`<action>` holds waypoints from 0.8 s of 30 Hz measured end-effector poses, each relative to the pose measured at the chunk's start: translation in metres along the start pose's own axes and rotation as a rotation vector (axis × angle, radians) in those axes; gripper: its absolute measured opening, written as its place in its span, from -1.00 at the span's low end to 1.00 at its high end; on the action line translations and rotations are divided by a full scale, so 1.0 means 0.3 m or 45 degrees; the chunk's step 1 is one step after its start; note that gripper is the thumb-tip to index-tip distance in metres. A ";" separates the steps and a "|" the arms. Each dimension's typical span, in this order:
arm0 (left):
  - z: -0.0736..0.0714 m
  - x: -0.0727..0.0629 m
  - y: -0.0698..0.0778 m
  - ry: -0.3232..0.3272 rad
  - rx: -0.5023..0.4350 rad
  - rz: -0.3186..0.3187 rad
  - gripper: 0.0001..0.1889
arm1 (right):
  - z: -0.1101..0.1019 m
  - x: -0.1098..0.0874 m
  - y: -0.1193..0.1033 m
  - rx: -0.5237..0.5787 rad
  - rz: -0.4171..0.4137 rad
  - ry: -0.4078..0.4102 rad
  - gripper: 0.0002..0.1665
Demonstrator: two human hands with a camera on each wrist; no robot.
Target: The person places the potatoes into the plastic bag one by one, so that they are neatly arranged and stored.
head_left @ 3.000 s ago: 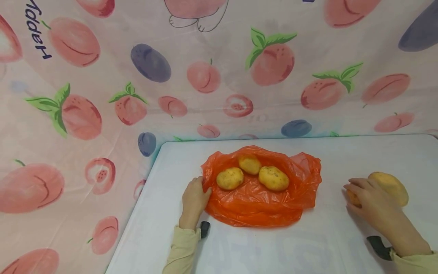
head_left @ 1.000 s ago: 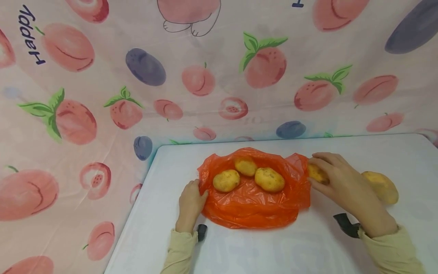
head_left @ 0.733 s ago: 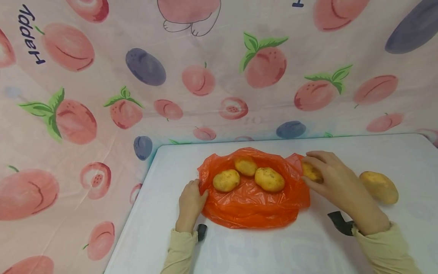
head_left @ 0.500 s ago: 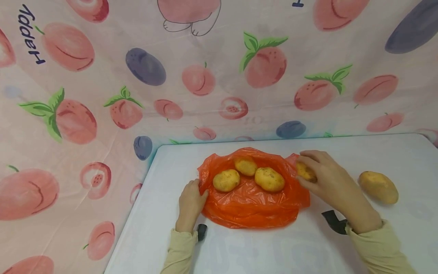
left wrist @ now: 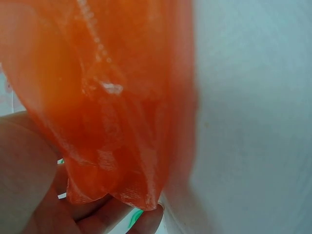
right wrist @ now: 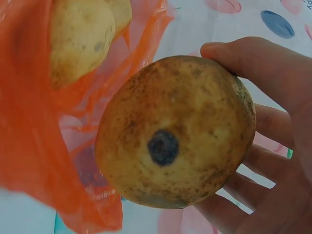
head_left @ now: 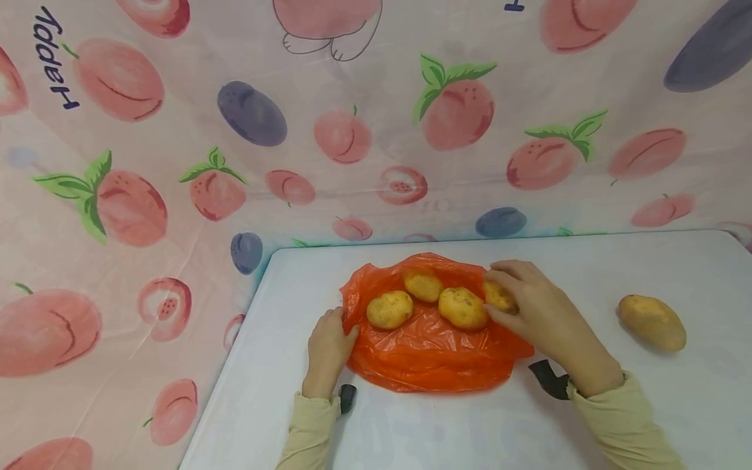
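In the head view, an orange plastic bag lies spread on the white table with three potatoes inside: one at the left, one at the back and one toward the right. My right hand grips another potato over the bag's right part. The right wrist view shows this held potato with a dark round spot, thumb and fingers around its side. At the bag's left edge, my left hand holds the plastic; its fingers show behind the film in the left wrist view.
A larger potato lies on the white table at the right, apart from the bag. Behind and to the left hangs a fruit-patterned cloth. A black wrist piece sits at my right cuff, another at my left.
My right hand has carried its potato leftward from beside the larger potato to over the bag's right part. The left hand stays at the bag's left edge.
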State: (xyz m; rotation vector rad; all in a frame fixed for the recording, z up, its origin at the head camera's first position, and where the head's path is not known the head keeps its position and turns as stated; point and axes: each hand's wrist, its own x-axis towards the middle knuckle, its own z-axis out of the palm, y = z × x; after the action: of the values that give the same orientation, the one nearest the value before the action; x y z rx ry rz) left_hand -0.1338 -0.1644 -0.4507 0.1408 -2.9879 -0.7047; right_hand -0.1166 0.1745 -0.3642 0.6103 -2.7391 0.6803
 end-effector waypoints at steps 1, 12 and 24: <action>0.000 0.000 0.000 -0.001 -0.001 0.001 -0.55 | 0.006 0.003 -0.003 0.007 -0.004 -0.001 -0.46; 0.002 0.002 0.001 -0.008 -0.002 -0.016 -0.55 | 0.069 0.042 -0.044 0.045 -0.050 -0.018 -0.47; 0.001 0.002 0.004 -0.033 -0.004 -0.040 -0.54 | 0.146 0.080 -0.076 0.052 -0.111 -0.014 -0.46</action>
State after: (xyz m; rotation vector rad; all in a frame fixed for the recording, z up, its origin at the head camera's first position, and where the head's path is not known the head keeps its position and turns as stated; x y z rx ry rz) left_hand -0.1347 -0.1631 -0.4505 0.1802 -3.0156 -0.7205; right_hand -0.1335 0.1267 -0.3849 0.7401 -2.6967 0.7162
